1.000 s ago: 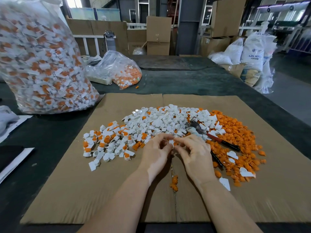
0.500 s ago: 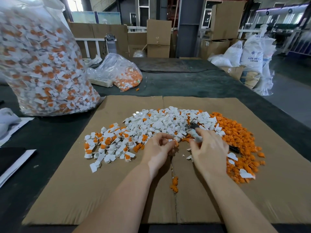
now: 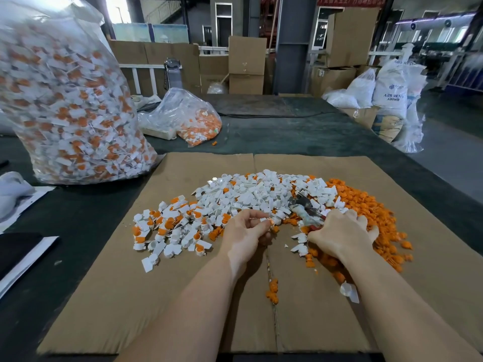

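Your right hand [image 3: 342, 233] has left the middle of the cardboard sheet [image 3: 130, 296], where it was working against the left a second ago. It has swung out to the right and now lies over the handles of the pliers [image 3: 303, 206]. Your left hand [image 3: 244, 231] has hardly shifted and keeps its small piece [image 3: 269, 221].

You look to be at the tool pick-up, partway through splitting two-colour parts. The piece is ready in one hand and the pliers are being fetched with the other. The next move calls for a firm hold on both handles. Then lift the tool out of the heap without dragging loose parts along, and bring its nose back to the piece at the centre seam.

Your left fingers are curled in tight, thumb against fingertips, pinching the small white-and-orange piece just above the cardboard. It is held near the edge of the white pile [image 3: 248, 194]. Your right fingers are arched down over the pliers' handles and into the orange pile [image 3: 366, 205]. The back of the hand hides them, so you cannot tell whether they have closed on the tool. The metal nose pokes out beyond the knuckles, resting among the white parts.
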{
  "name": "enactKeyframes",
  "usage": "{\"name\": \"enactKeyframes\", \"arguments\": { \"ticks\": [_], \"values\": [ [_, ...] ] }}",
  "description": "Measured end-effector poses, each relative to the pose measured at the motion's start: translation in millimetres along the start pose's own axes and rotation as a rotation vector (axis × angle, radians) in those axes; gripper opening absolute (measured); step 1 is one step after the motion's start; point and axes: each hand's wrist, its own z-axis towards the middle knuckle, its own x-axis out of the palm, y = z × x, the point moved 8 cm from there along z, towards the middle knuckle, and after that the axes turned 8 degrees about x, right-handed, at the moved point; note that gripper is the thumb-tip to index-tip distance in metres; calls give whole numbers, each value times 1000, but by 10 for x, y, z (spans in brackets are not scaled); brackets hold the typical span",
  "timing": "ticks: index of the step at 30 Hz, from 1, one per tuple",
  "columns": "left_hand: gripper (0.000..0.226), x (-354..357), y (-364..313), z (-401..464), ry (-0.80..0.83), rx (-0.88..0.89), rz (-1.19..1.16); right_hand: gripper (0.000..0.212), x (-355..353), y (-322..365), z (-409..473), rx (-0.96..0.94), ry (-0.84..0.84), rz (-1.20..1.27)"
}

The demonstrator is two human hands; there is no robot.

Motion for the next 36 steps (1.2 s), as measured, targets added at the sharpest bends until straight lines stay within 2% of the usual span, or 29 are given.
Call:
{"name": "enactKeyframes", "arguments": {
  "ticks": [3, 5, 7, 9, 11, 14, 16, 20, 27, 36],
  "values": [
    [16, -1, -1, 2, 5, 0, -19, 53, -30, -24, 0, 6, 27, 61],
    [15, -6, 4, 4, -2, -9, -35, 56, -108, -22, -29, -16, -42, 69],
    [15, -9, 19, 7, -12, -31, -87, 47, -217, 17, -108, -86, -133, 94],
    [14, -8, 35, 8, -22, -69, -148, 36, -274, 88, -228, -186, -146, 159],
    [11, -11, 39, 12, -35, -99, -188, 29, -260, 175, -351, -282, -84, 213],
    [11, -21, 51, 28, -52, -114, -202, 29, -202, 274, -524, -367, 129, 354],
    [12, -26, 55, 26, -67, -121, -213, 33, -182, 313, -615, -385, 256, 400],
    [11, -41, 44, 26, -113, -131, -247, 28, -155, 330, -727, -359, 447, 463],
    [16, -63, 25, 19, -151, -105, -193, 17, -142, 277, -739, -305, 531, 442],
    [14, -83, 48, 5, -169, -126, -223, 18, -59, 339, -773, -337, 580, 418]
  ]
}}
